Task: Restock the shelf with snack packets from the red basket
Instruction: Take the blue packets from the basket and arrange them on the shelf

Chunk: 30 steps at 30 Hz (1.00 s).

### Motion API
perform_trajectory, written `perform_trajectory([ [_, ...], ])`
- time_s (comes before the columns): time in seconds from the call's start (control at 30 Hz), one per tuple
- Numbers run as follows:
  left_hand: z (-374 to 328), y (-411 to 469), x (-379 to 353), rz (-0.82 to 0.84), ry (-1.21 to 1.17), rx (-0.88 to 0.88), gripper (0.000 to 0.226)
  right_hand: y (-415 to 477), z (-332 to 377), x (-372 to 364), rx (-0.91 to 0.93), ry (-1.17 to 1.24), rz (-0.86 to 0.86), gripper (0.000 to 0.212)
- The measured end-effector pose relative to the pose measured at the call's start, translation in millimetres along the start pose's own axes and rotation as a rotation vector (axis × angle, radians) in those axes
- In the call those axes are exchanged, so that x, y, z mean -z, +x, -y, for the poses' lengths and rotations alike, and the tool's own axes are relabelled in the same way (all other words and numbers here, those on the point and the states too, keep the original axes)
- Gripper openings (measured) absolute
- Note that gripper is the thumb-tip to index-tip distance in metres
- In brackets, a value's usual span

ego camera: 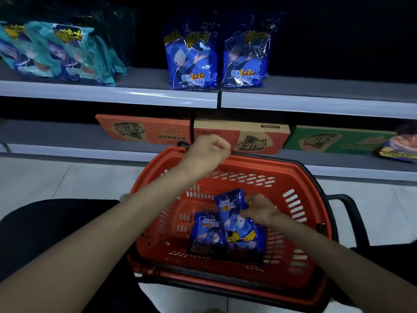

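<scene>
Your right grip (259, 210) sits low inside the red basket (300, 199), pinching a blue snack packet (232, 211) along its side edge and tilting it up off the others. Your left grip (208, 152) is clenched at the basket's far rim; you cannot tell from here whether it holds the handle or nothing. Expect the packet to be light, puffy and crinkly, with a glossy film that will probably slip if you squeeze the belly, and contents that likely crush. Take it by a sealed end seam or flat edge, with gentle pressure. Counting from big to small: two shelf levels, the upper shelf (316, 102) and the lower shelf (56, 136); one basket on the floor; three flat cartons on the lower level, two orange (144, 129) and one green (334, 138); at least two teal packets (67, 53) leaning at the upper left; two blue packets upright (191, 59) side by side mid-shelf; and three blue packets in the basket as far as you can see, the pinched one included.
</scene>
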State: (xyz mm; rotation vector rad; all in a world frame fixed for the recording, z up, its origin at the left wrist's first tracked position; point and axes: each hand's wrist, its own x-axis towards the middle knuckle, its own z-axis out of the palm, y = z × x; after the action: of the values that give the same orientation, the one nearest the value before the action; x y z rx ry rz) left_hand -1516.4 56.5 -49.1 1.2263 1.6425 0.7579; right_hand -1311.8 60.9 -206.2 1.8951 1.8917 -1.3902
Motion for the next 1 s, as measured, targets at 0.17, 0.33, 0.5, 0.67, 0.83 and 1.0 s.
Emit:
perform_trajectory([
  [0.17,9.0,-4.9,-8.7,0.097,0.343,-0.147,0.044,-55.1,30.2,64.5,0.288,-0.408,-0.158,0.017],
  [0.33,4.2,-21.8,-19.1,0.121,0.654,-0.266,0.076,-93.7,60.8,100.1,0.511,-0.745,-0.285,0.025],
  [0.5,-0.3,-28.6,-23.7,0.002,0.799,-0.394,0.055,-105.0,83.6,111.7,0.738,-0.987,-0.423,0.034],
  [0.67,-2.9,-30.3,-29.2,-0.062,0.760,-0.363,0.041,-114.6,103.4,120.1,0.900,-1.075,-0.550,0.035],
  [0.83,-1.0,-22.4,-27.1,-0.158,0.611,-0.345,0.028,-116.6,111.1,130.3,0.991,-1.070,-0.639,0.032],
  [1.0,1.7,-13.5,-21.7,-0.142,0.185,-0.211,0.020,-138.8,103.8,163.2,1.050,-0.736,-1.004,0.025],
])
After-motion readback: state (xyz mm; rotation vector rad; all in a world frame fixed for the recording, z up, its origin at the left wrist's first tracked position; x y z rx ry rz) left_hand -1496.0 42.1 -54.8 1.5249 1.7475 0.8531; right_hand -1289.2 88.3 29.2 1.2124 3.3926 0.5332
